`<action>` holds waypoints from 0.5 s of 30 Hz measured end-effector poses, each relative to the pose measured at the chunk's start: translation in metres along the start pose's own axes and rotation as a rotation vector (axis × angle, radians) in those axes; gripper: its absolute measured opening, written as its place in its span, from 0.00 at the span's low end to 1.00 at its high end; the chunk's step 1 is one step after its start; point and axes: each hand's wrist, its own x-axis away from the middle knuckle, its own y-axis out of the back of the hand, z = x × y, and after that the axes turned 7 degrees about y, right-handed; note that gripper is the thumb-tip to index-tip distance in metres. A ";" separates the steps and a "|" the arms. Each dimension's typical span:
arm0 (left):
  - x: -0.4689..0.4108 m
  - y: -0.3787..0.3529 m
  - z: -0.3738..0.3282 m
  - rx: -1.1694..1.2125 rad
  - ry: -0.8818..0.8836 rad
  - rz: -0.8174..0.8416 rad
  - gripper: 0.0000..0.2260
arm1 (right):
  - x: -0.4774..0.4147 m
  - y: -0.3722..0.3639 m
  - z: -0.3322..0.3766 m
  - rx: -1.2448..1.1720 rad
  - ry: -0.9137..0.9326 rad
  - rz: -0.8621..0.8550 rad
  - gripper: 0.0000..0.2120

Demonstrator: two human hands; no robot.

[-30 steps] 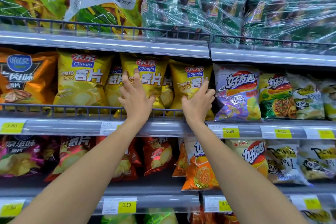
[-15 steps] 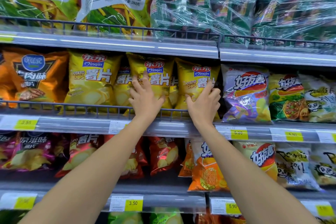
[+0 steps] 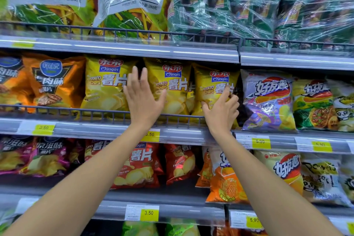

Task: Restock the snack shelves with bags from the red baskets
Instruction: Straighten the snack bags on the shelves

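Observation:
Three yellow potato chip bags stand in a row on the middle shelf behind a wire rail. My left hand is flat with straight fingers, pressing at the gap between the left yellow bag and the middle yellow bag. My right hand holds the lower part of the right yellow bag, thumb on its left side and fingers curled round its right edge. No red basket is in view.
Orange chip bags stand left of the yellow ones, purple and green bags to the right. Large wrapped packs fill the top shelf. Red and orange bags sit on the shelf below. Price tags line the shelf edges.
The view has shifted so the shelves sit further right. My right hand's fingers have curled round the right yellow bag's edge. My left hand stays flat between the bags.

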 end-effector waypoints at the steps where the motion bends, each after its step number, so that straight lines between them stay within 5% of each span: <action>1: -0.007 0.005 0.008 -0.015 0.026 -0.037 0.36 | 0.000 0.000 0.000 0.003 -0.005 -0.002 0.44; 9: -0.035 0.030 0.072 -0.150 0.326 0.056 0.46 | 0.002 -0.002 0.007 0.005 -0.041 -0.023 0.41; 15: -0.033 0.035 0.071 -0.107 0.314 0.084 0.43 | 0.006 -0.003 0.016 0.053 -0.005 -0.015 0.37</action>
